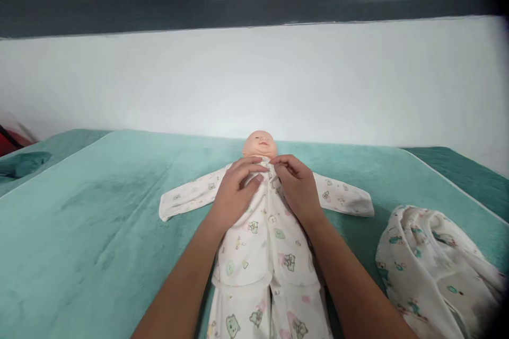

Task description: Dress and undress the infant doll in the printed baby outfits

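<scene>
A baby doll [260,143] lies on its back, its head toward the wall. It wears a white baby shirt [254,241] printed with small bears, the long sleeves stretched out to both sides, over matching baby pants [242,315]. My left hand [238,183] rests on the chest below the collar, fingers extended and thumb apart from them. On the other side of the front opening, my right hand [296,183] has its fingers curled and pinched on the shirt's edge near the neck. The front edges meet down the middle, and a small round fastener shows partway down.
A teal plush cover [119,212] lies beneath the doll. To the right sits a crumpled white printed cloth [433,270]. Behind rises a white wall [254,79] under a dark window frame [119,8] with metal bars. Something red [11,143] shows at the far left.
</scene>
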`<state>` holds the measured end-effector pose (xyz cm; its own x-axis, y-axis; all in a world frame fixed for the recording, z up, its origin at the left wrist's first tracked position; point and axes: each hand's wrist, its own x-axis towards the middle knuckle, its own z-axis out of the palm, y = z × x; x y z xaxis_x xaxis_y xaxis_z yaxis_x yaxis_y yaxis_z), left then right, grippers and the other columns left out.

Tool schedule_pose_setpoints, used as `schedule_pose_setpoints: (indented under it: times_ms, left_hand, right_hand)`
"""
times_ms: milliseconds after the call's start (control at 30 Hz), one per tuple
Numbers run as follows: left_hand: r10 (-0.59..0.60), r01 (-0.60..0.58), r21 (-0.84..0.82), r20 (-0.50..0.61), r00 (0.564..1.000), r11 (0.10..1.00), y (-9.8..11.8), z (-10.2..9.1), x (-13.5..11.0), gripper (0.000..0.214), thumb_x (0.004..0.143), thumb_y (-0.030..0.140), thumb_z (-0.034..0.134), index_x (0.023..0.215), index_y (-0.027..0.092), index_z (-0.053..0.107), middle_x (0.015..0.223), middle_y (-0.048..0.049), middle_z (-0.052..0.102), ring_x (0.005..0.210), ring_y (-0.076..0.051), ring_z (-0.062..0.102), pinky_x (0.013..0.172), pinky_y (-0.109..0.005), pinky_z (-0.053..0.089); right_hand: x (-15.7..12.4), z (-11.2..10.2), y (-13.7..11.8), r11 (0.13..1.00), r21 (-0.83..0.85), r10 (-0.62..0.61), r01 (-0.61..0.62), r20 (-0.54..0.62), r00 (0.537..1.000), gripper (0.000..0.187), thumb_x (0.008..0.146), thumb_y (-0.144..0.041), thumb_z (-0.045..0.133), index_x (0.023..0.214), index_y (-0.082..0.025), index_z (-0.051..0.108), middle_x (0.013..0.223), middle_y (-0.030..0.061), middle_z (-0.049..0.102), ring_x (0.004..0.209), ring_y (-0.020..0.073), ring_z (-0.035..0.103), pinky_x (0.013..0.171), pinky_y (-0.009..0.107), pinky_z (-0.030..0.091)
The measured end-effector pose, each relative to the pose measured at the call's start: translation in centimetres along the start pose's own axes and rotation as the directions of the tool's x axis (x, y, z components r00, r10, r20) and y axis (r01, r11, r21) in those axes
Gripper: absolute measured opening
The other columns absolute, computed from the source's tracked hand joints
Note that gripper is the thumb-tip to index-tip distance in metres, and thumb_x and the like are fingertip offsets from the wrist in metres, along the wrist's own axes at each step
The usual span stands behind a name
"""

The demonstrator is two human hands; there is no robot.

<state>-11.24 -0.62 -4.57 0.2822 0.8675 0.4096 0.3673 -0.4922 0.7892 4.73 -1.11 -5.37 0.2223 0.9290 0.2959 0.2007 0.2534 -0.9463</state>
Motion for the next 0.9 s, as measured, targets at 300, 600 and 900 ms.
schedule_pose_setpoints:
  times_ms: [300, 600, 900]
  left_hand:
    - [0.017, -0.025, 0.060, 0.124, 0.992, 0.998, 0.1, -0.7, -0.6, 0.019, 0.094, 0.034, 0.055, 0.102, 0.033, 0.073, 0.145, 0.0011, 0.052, 0.140, -0.024, 0.042, 0.119, -0.045, 0.031]
    - [0.011, -0.022, 0.092, 0.112, 0.994, 0.995, -0.2, -0.7, -0.8, 0.018, 0.093, 0.033, 0.056, 0.102, 0.032, 0.071, 0.145, 0.0009, 0.052, 0.139, -0.023, 0.043, 0.119, -0.044, 0.030]
    - [0.041, -0.050, 0.095, 0.096, 0.995, 0.994, 0.1, -0.4, -0.7, 0.012, 0.094, 0.036, 0.057, 0.094, 0.029, 0.067, 0.142, 0.0004, 0.053, 0.137, -0.023, 0.045, 0.117, -0.045, 0.033]
  right_hand:
    - [-1.8, -2.2, 0.2, 0.984, -0.096, -0.126, 0.153, 0.243, 0.962, 0.013, 0.093, -0.032, 0.056, 0.098, -0.026, 0.066, 0.081, -0.0027, 0.049, 0.070, 0.0131, 0.046, 0.066, 0.029, 0.038]
    - [-1.9, -3.1, 0.9, 0.992, -0.040, -0.100, 0.116, 0.288, 0.952, 0.005, 0.090, -0.029, 0.062, 0.093, -0.025, 0.064, 0.076, -0.0029, 0.043, 0.068, 0.0130, 0.042, 0.064, 0.029, 0.039]
    - [-2.4, -1.5, 1.3, 0.980, 0.136, -0.155, 0.142, 0.089, 0.984, 0.002, 0.087, -0.028, 0.066, 0.087, -0.025, 0.066, 0.126, 0.0022, 0.052, 0.058, 0.0064, 0.043, 0.049, 0.027, 0.040]
